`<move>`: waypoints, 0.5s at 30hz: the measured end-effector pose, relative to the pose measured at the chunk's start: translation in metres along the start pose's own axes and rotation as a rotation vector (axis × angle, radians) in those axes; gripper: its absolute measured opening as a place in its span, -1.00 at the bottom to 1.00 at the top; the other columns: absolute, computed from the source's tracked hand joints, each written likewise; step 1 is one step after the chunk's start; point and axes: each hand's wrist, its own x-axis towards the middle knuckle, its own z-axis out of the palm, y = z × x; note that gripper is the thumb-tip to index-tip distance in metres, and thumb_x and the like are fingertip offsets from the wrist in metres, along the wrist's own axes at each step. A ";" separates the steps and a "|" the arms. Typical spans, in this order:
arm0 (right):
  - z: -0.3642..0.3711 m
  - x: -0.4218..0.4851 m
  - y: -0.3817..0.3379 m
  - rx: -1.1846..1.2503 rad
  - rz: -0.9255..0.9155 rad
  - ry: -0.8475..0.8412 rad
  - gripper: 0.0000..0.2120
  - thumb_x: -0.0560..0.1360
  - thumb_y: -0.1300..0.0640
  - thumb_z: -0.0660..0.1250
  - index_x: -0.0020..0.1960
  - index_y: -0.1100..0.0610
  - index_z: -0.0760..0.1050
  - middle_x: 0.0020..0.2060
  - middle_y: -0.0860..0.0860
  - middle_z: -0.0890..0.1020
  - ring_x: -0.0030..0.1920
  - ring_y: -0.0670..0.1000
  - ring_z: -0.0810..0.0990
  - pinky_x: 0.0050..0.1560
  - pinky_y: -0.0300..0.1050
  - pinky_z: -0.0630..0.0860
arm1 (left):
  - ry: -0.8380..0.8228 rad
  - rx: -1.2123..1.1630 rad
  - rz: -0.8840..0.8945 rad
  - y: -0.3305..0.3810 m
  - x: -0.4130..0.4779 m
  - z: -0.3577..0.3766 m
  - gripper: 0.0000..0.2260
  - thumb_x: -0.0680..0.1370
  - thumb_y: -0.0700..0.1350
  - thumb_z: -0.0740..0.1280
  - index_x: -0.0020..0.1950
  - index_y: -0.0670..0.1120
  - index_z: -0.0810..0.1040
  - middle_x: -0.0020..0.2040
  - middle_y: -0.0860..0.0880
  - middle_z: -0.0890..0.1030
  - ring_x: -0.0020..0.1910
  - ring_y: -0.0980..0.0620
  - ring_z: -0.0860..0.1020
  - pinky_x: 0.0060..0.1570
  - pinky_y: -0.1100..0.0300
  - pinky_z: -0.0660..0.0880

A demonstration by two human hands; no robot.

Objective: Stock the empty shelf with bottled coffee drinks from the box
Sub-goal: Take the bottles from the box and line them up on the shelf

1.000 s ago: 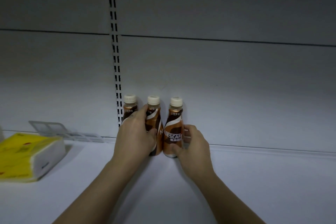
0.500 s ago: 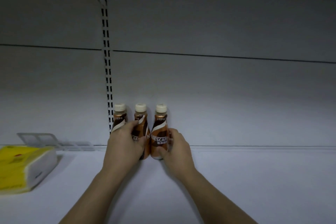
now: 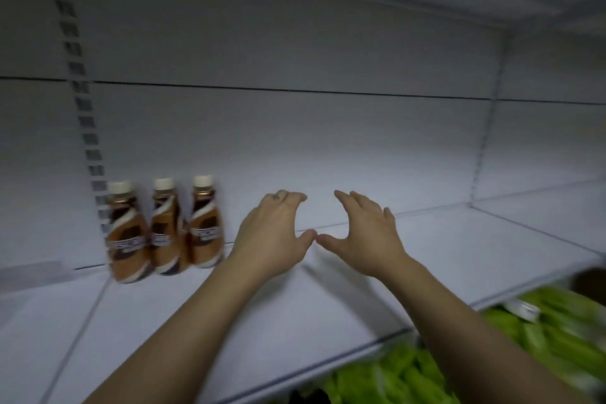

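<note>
Now left hand (image 3: 272, 234), right hand (image 3: 365, 234) empty, spread; 3 bottles (image 3: 165, 229), shelf's (image 3: 442, 259) back-left, likely stiff, slick: I'd grip mid-body.

Dim, this one was: cold grey-blue all over, and the top sank into murk. One soft bright patch glowed low on the back panel (image 3: 328, 154) and faded out sideways. Blur was heavy. The bottles (image 3: 165, 226) were smeared, their labels unreadable, the slotted upright (image 3: 82, 102) was streaked, and the green packs (image 3: 410, 377) at lower right were mere streaks. The left hand (image 3: 272, 236) and right hand (image 3: 364, 233) came out sharper and threw faint, soft shadows on the shelf (image 3: 229, 321). Wide-angle bend bowed the shelf's front edge towards the corners.
</note>
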 end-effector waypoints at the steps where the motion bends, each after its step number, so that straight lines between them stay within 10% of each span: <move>1: -0.010 -0.011 0.017 -0.037 0.041 0.003 -0.19 0.46 -0.31 0.27 0.56 -0.06 0.02 0.56 0.03 0.11 0.55 0.03 0.01 0.52 0.18 -0.08 | -0.029 -0.023 0.041 0.017 0.003 0.007 -0.45 0.53 0.14 0.31 0.47 0.04 0.28 0.42 0.08 0.37 0.40 0.05 0.30 0.27 0.13 0.31; 15: -0.105 -0.211 0.206 -0.366 0.689 0.027 -0.16 0.40 -0.34 0.32 0.54 -0.06 0.09 0.55 0.07 0.11 0.54 0.11 0.08 0.44 0.28 0.06 | -0.431 -0.170 0.587 0.255 -0.022 0.145 -0.36 0.49 0.31 0.24 0.44 -0.05 0.31 0.37 -0.06 0.43 0.36 -0.07 0.35 0.26 0.02 0.36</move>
